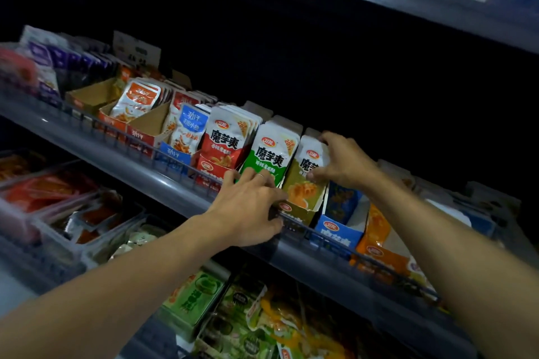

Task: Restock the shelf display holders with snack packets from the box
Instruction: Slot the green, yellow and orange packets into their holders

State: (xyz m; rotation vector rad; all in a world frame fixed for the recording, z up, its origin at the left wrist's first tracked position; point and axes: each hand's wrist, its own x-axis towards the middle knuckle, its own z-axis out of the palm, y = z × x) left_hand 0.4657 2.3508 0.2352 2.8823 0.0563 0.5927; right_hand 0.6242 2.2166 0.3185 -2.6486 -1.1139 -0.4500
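A row of cardboard display holders stands on the middle shelf [163,183]. My right hand [342,162] grips the stack of olive-yellow snack packets [306,183] standing in the olive holder [294,213], thumb at the front, fingers over the top. My left hand [248,207] rests on the lower front of the green packets [269,154] and the olive holder's front edge, fingers spread. To the left stand the red packets [226,140]. The supply box is out of view.
A blue holder [338,232] and an orange holder [379,245] stand right of my hands. Orange and blue packets [186,128] fill holders to the left. A wire rail [364,262] runs along the shelf front. More goods lie on the lower shelves.
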